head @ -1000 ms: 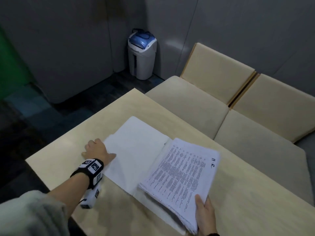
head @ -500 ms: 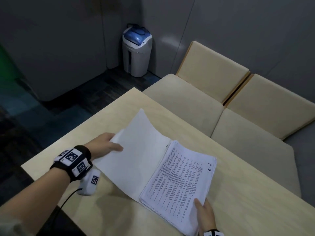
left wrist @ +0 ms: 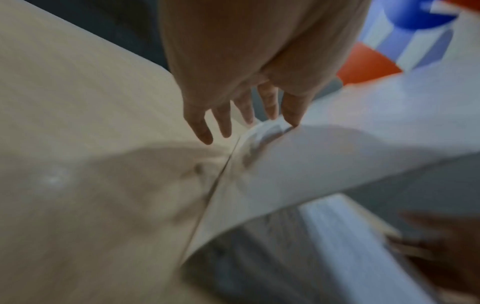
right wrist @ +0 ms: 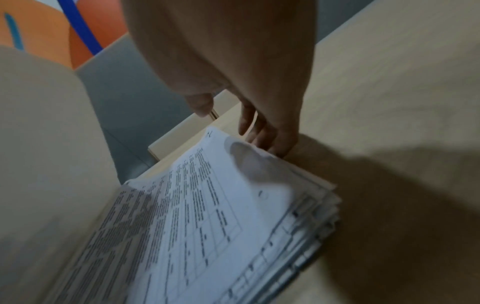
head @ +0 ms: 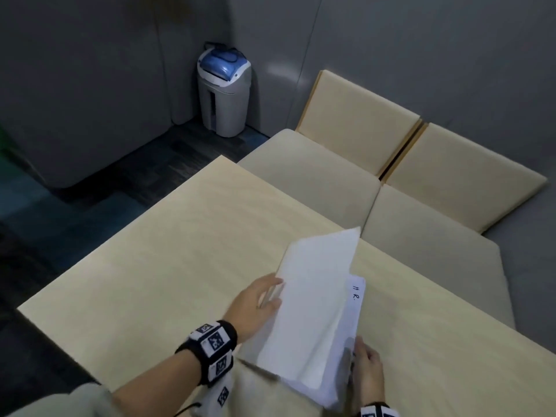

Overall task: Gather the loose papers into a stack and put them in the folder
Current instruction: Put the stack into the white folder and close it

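Note:
A white folder lies on the wooden table (head: 165,251) with its cover (head: 316,296) raised and curving over the printed paper stack (head: 355,305). The stack's right strip still shows, marked "H R." My left hand (head: 270,293) touches the cover's free edge with straight, spread fingers (left wrist: 226,125); the cover (left wrist: 337,154) bows over the papers (left wrist: 259,257). My right hand (head: 365,365) is at the stack's near right corner. In the right wrist view its fingers (right wrist: 272,146) touch the edge of the papers (right wrist: 221,216), with the thumb lifted off.
Two beige bench seats (head: 310,179) with back cushions (head: 358,115) run along the table's far side. A grey and blue bin (head: 224,91) stands on the dark floor in the corner. The table's left edge drops to the floor.
The left hand has lifted the folder cover from flat on the table and swung it rightward over the papers. The right hand stays at the stack's near corner.

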Demonstrator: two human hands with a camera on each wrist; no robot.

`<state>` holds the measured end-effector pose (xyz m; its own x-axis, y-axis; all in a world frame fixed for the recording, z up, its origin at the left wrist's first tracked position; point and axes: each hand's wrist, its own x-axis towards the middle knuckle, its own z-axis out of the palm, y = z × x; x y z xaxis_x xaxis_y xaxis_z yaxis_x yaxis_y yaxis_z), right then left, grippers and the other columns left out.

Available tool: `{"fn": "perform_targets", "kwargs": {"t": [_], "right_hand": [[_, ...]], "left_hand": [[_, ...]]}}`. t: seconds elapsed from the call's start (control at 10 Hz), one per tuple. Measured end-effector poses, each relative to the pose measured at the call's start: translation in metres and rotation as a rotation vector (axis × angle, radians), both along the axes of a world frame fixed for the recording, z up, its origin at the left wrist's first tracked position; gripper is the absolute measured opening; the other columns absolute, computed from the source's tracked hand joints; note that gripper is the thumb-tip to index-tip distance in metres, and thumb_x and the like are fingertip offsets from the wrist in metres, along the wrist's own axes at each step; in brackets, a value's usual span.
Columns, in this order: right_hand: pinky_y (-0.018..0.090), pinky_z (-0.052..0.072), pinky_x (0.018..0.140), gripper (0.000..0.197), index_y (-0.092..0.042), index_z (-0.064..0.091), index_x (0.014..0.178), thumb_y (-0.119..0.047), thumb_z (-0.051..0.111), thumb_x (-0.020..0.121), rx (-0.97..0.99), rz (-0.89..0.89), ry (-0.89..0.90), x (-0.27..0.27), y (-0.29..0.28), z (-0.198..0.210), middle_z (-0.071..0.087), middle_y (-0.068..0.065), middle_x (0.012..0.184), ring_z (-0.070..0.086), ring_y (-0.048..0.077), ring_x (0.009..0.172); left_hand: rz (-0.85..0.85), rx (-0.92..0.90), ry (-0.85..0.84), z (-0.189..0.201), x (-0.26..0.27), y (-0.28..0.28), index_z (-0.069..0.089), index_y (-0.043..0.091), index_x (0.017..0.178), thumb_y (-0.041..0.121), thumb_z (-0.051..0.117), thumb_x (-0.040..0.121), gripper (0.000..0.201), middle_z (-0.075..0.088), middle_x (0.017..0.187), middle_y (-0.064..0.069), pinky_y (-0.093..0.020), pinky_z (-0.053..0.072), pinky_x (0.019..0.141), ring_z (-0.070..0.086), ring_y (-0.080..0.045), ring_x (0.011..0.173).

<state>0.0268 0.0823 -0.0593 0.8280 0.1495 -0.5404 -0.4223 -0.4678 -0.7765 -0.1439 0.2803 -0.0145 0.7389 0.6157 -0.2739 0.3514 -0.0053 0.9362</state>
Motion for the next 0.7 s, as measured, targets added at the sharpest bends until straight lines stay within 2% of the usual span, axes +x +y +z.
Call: {"fn": "perform_targets", "kwargs": {"t": [0.1,0.2,0.3,0.4,0.5,0.6,0.7], "right_hand": [[0.038,0.047,0.091,0.043,-0.004,0.067,0.114,-0.041,0.051,0.098,-0.032,-0.009,-0.006,-0.001,-0.011,0.011,0.068,0.015,0.122,0.061,0.029,0.106],[0.036,0.045,0.095,0.049,-0.018,0.066,0.119,-0.057,0.046,0.096,-0.028,0.020,0.075,-0.004,-0.010,0.025,0.067,0.009,0.128,0.060,0.026,0.109],[0.049,0.043,0.107,0.093,-0.019,0.065,0.128,-0.089,0.046,0.071,-0.004,-0.055,0.207,0.000,-0.017,0.008,0.068,0.005,0.128,0.061,0.029,0.119],[0.043,0.043,0.106,0.066,-0.014,0.065,0.123,-0.067,0.049,0.088,-0.001,0.020,0.166,-0.004,-0.010,0.026,0.067,0.002,0.124,0.061,0.026,0.115],[0.042,0.049,0.100,0.048,-0.013,0.070,0.114,-0.052,0.052,0.095,0.015,0.115,0.226,-0.001,-0.005,0.031,0.073,0.004,0.113,0.067,0.025,0.105],[0.036,0.051,0.089,0.047,-0.015,0.072,0.112,-0.051,0.048,0.097,0.043,0.176,0.220,-0.002,0.006,0.035,0.076,0.001,0.113,0.068,0.019,0.104],[0.037,0.045,0.093,0.049,-0.009,0.066,0.121,-0.047,0.043,0.100,0.019,0.192,0.112,0.002,0.012,0.039,0.066,0.004,0.127,0.061,0.019,0.110]], "left_hand": [[-0.259,0.174,0.195,-0.029,0.005,-0.014,0.030,0.036,0.153,0.044,0.043,0.102,0.053,0.017,0.162,0.020,-0.032,0.019,0.124,0.016,-0.011,0.154],[-0.473,0.498,0.453,-0.043,0.011,-0.024,0.009,0.032,0.159,0.062,0.024,0.097,0.070,-0.005,0.168,0.010,-0.038,0.009,0.124,-0.003,-0.019,0.156],[-0.582,0.687,0.554,-0.052,0.011,-0.029,-0.003,0.031,0.158,0.077,0.007,0.086,0.086,-0.026,0.160,0.006,-0.038,0.005,0.124,-0.013,-0.027,0.155],[-0.614,0.745,0.625,-0.059,0.012,-0.033,-0.008,0.032,0.158,0.071,0.013,0.081,0.089,-0.035,0.152,0.004,-0.040,0.003,0.124,-0.017,-0.029,0.154],[-0.573,0.716,0.690,-0.057,0.016,-0.025,-0.008,0.033,0.157,0.069,0.028,0.090,0.085,-0.031,0.161,0.003,-0.046,0.001,0.124,-0.019,-0.031,0.153],[-0.517,0.711,0.766,-0.050,0.018,-0.006,-0.009,0.037,0.156,0.068,0.040,0.091,0.087,-0.026,0.165,0.005,-0.054,-0.001,0.122,-0.020,-0.031,0.153],[-0.505,0.700,0.821,-0.045,0.025,0.019,-0.010,0.042,0.155,0.069,0.044,0.089,0.090,-0.025,0.165,0.008,-0.058,0.002,0.122,-0.017,-0.032,0.154]]}}
